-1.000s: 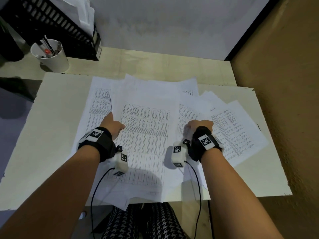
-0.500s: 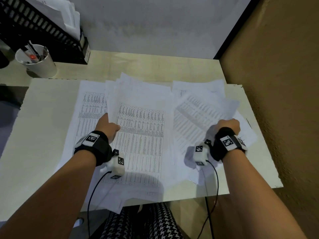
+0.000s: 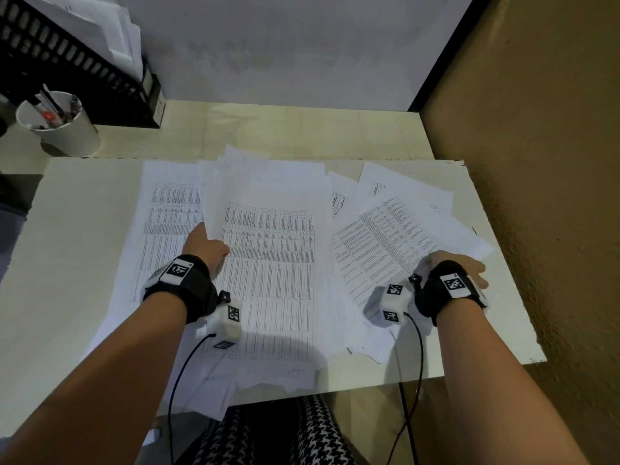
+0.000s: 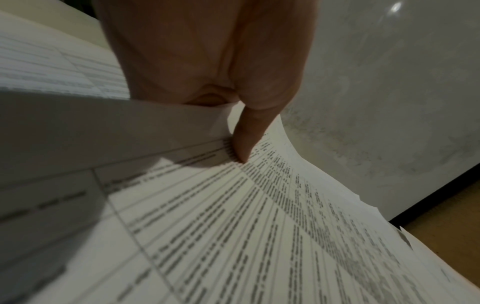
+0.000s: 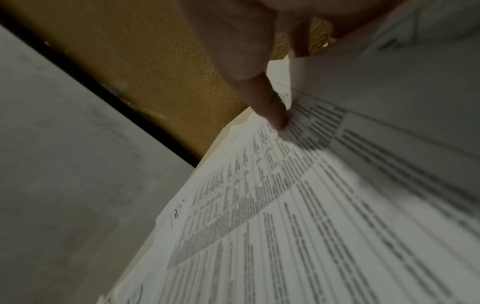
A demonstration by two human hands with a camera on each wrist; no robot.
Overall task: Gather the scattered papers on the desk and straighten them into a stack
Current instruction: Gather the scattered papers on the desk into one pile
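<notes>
Pale walls, one white and one ochre, close in a light table (image 3: 67, 263) that carries the papers. Item: central pile (image 3: 271, 256) of printed sheets, roughly overlapped but with fanned far edges, its near ends hanging over the table's near edge. Item: one sheet (image 3: 164, 213) lying left of that pile, partly beneath it. Item: right-hand group (image 3: 396, 243) of skewed sheets toward the table's right edge, turned at an angle to the central pile. Left hand (image 3: 208, 245) pinches the left edge of the central pile, thumb (image 4: 244, 142) on top, fingers tucked beneath and lifting that edge. Right hand (image 3: 459, 266) clamps the near right corner of the skewed group, thumb (image 5: 272, 111) on the printed face, other fingers mostly hidden under the paper. Status, judged: gathering partway; two bunches are in hand but not merged, edges unaligned, no squared stack yet. Remaining: join the groups, collect the left sheet, tap edges even. Also present at the far left corner: white cup (image 3: 63, 125) of pens and black tray (image 3: 77, 62) with documents.
</notes>
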